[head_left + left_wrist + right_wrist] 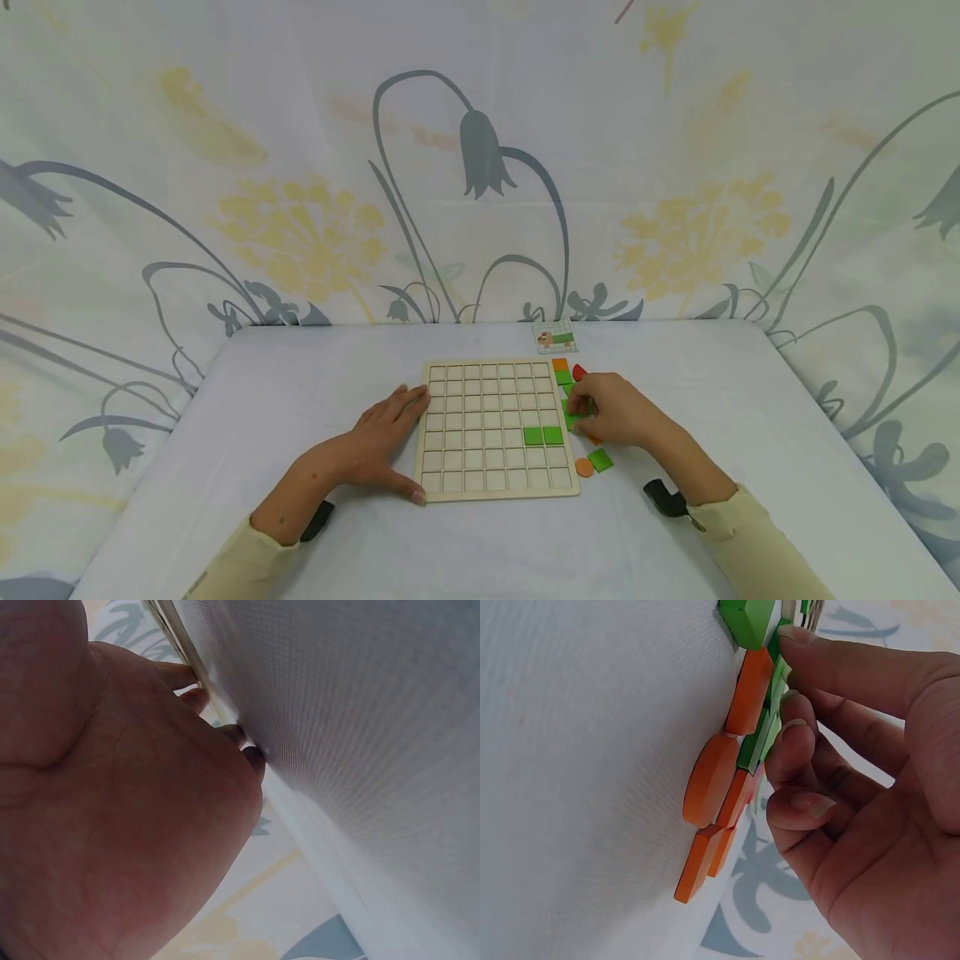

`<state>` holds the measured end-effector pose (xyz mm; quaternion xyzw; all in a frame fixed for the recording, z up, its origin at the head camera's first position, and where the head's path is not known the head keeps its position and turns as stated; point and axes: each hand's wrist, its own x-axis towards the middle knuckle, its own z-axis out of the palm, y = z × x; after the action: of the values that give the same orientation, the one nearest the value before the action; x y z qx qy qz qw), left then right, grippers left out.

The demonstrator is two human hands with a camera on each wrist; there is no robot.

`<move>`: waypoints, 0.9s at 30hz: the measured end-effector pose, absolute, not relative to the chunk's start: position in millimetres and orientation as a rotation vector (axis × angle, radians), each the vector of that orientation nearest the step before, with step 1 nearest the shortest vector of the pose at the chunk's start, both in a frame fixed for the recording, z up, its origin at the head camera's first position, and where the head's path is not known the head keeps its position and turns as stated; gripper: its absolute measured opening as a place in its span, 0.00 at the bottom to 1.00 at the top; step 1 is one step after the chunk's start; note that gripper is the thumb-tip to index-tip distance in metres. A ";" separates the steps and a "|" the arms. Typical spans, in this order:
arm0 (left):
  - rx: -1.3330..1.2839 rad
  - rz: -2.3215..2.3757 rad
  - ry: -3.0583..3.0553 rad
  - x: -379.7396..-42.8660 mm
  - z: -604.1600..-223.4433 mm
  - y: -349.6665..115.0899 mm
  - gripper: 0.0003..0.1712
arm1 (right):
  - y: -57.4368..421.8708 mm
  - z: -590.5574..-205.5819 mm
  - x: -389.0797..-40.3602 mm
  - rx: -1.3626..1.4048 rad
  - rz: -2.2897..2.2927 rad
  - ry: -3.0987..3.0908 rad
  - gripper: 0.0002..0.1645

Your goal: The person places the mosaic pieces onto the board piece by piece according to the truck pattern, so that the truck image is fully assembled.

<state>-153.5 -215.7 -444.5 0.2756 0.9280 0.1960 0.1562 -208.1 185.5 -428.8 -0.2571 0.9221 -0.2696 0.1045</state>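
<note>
A pale wooden grid board lies on the white table, two green square tiles in its cells near the right edge. My left hand rests at the board's left side, fingers spread and thumb at the near corner. Over the tiles along the board's right edge, my right hand has its fingers bent, thumb and index at a green tile. In the right wrist view the fingertips of the right hand are close above green tiles, partly hiding them.
A small picture card lies beyond the board's far right corner. Beside the right edge are an orange round tile, a loose green tile, an orange tile and a red piece. A patterned cloth stands behind.
</note>
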 end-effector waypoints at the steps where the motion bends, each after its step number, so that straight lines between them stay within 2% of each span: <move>1: 0.791 0.563 2.657 -153.4 -444.5 -215.8 0.81 | 185.2 -428.8 -207.9 -0.749 -0.793 2.721 0.11; 27: 0.780 0.550 2.655 -154.0 -444.4 -216.3 0.81 | 185.8 -422.5 -204.0 -0.754 -0.735 2.662 0.13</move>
<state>-154.0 -216.3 -444.4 0.2730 0.9290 0.1925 0.1592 -204.0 185.8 -422.5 -0.2610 0.9209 -0.2543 0.1388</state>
